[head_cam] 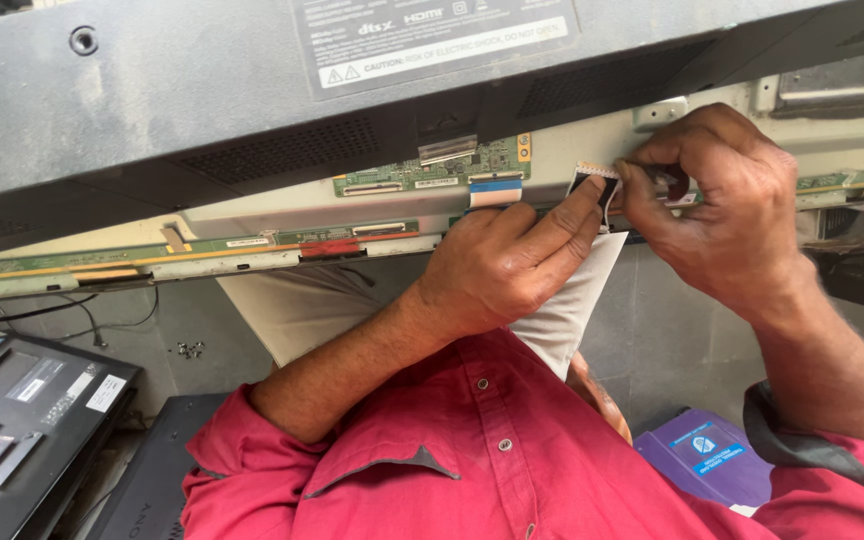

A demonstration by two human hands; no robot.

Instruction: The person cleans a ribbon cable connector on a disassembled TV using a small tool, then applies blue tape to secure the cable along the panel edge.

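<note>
A large flat television [152,110] stands tilted in front of me, its dark grey back cover lifted off the lower edge. Long green circuit strips [252,245] and a small green board [432,170] show along that edge. My left hand [507,260] and my right hand [722,205] meet at a white flat ribbon cable [597,175], each pinching the connector end between thumb and forefinger. The wide pale ribbon [567,310] hangs down behind my left hand. Red shirt sleeves cover both arms.
A second dark panel [22,420] lies on the floor at the lower left. Several loose screws [190,349] rest on the grey floor. A purple box [707,455] sits at the lower right. Black wires [102,320] trail below the television's edge.
</note>
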